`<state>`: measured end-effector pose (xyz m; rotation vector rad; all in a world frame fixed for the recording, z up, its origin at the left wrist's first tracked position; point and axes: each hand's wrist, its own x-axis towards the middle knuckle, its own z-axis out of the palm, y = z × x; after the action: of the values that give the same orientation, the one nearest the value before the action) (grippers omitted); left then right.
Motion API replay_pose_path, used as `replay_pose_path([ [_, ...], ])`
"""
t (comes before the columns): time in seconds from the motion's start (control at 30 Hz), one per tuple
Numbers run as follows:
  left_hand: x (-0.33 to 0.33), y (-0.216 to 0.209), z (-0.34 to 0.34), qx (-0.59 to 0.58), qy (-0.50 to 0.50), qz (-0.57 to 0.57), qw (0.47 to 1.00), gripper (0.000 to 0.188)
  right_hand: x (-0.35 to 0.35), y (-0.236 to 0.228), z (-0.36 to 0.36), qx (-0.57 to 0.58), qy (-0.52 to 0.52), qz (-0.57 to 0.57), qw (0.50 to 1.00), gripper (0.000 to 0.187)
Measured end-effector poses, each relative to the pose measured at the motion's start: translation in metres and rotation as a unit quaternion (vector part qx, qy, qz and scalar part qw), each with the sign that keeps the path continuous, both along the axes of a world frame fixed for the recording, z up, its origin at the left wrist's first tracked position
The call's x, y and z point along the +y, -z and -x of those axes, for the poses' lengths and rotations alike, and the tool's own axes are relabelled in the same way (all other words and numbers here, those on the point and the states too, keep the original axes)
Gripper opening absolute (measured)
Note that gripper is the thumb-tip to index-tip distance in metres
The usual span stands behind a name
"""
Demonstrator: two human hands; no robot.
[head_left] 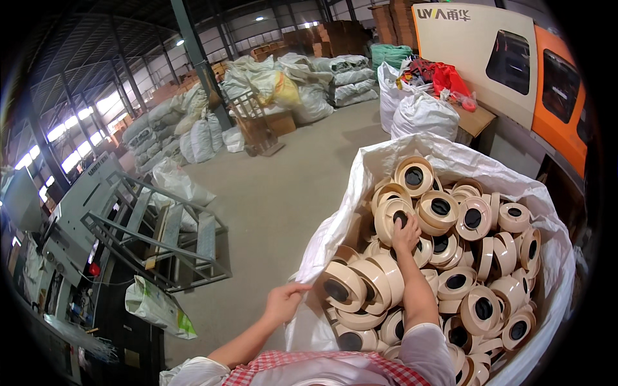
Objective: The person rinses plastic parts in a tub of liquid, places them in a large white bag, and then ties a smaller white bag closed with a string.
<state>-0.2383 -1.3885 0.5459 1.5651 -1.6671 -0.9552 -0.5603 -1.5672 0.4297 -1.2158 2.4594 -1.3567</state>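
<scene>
"Right hand (405, 235)?"
"Fingers curled on a beige round part (385, 229) in the white sack (555, 257); can't tell if gripping."
"Left hand (283, 305)?"
"Partly folded at the sack's edge; hold unclear too."
"Farther out?"
"Grey steps (206, 235) stand on the floor (264, 212)."

At your upper right you can see a big machine (475, 48), cream and orange, with 2 dark windows (508, 63). Before it there are 2 white bags (421, 117), with some red material (449, 78) at their top; the green bundle (389, 55) is behind. Ahead of you, across the grey floor (277, 199), many filled sacks (351, 82) are piled, and 1 is partly yellow. A hand cart (250, 122) stands near the green pillar (196, 48). Brown boxes (344, 38) are stacked at the back. At your left you have metal steps (206, 235) and a grey machine (71, 222) with 1 red ball (94, 269).
</scene>
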Motion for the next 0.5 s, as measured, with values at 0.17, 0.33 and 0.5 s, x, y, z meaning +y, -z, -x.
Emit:
replay_pose_path([
  [0.17,-0.001,0.010,-0.004,0.013,0.000,0.037,0.999,0.024,0.002,-0.002,0.011,-0.001,-0.032,-0.016,0.999,0.050],
  [0.33,0.000,0.016,-0.014,0.036,0.015,0.047,0.998,0.026,0.020,-0.026,0.010,-0.010,-0.099,-0.122,0.988,0.058],
  [0.5,-0.001,0.019,-0.019,0.098,0.063,0.076,0.990,0.025,0.057,-0.027,0.034,-0.017,-0.153,-0.066,0.986,0.069],
])
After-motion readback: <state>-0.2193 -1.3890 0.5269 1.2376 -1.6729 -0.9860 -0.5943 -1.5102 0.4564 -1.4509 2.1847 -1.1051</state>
